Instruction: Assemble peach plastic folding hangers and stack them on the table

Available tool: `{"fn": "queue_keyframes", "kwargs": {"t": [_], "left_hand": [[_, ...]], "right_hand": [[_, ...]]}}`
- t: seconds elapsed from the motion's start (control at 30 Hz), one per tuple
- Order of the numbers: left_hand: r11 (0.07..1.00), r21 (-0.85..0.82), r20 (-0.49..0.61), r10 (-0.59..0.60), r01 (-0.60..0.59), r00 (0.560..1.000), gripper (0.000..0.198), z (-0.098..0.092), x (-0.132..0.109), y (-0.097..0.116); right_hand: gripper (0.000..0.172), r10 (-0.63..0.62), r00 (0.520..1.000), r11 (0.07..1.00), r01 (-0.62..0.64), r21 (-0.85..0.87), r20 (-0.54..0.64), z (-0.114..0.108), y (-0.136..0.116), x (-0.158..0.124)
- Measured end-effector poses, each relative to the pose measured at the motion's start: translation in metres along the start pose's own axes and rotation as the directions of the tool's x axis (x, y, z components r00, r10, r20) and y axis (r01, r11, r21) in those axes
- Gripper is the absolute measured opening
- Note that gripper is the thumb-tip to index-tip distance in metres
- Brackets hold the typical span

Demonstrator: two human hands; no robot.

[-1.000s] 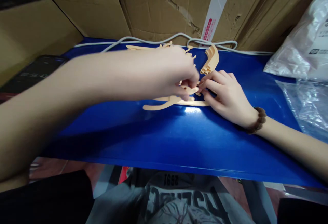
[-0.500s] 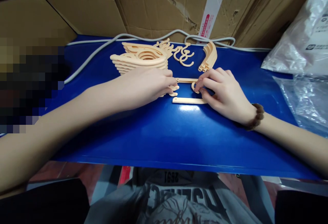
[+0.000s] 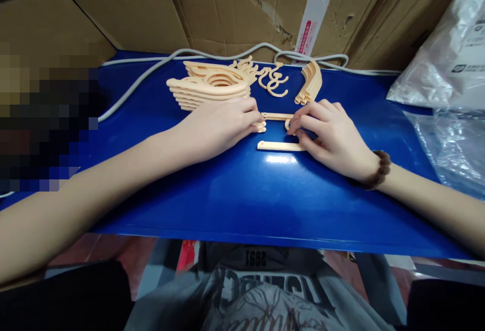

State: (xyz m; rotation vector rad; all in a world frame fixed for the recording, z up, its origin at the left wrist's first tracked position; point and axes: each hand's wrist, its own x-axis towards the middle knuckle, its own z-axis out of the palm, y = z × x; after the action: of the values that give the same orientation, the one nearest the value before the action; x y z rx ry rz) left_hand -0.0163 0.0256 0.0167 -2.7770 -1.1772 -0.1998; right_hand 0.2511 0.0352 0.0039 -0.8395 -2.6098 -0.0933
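My left hand (image 3: 227, 126) is closed, thumb and fingers together around small beige plastic pieces (image 3: 261, 127), whose rounded ends stick out past the fingertips. Most of what it grips is hidden. Across from it, my right hand (image 3: 328, 134) pinches a beige plastic hook (image 3: 287, 126), only its curve showing. Between the hands lies a straight beige bar (image 3: 276, 116) near the fingertips. A second straight bar (image 3: 278, 146) lies closer to me, its right end hidden under my right hand.
Behind my left hand is a stack of beige hanger arms (image 3: 208, 88). Several loose hooks (image 3: 275, 83) and a bundle of curved pieces (image 3: 309, 83) lie farther back on the blue table (image 3: 242, 194). A white cable (image 3: 151, 68) runs along cardboard boxes (image 3: 235, 7); plastic bags (image 3: 435, 63) stand right.
My left fingers have drawn the small pieces closer together and slightly upward. The right hand stays almost where it was, still on the hook.
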Motion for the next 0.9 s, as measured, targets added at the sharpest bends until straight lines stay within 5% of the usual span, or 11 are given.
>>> {"fn": "queue_keyframes", "kwargs": {"t": [0.3,0.9], "left_hand": [[0.998,0.052,0.036,-0.032,0.03,0.999,0.037,-0.0052,-0.0016,0.0023],[0.996,-0.092,-0.096,0.011,-0.019,0.995,0.03,-0.0053,-0.0055,0.0006]], "right_hand": [[0.02,0.007,1.0,1.0,-0.007,0.005,0.019,0.0004,-0.0004,0.0002],[0.02,0.026,0.999,0.999,-0.027,0.028,0.03,-0.0016,-0.0013,0.0012]]}}
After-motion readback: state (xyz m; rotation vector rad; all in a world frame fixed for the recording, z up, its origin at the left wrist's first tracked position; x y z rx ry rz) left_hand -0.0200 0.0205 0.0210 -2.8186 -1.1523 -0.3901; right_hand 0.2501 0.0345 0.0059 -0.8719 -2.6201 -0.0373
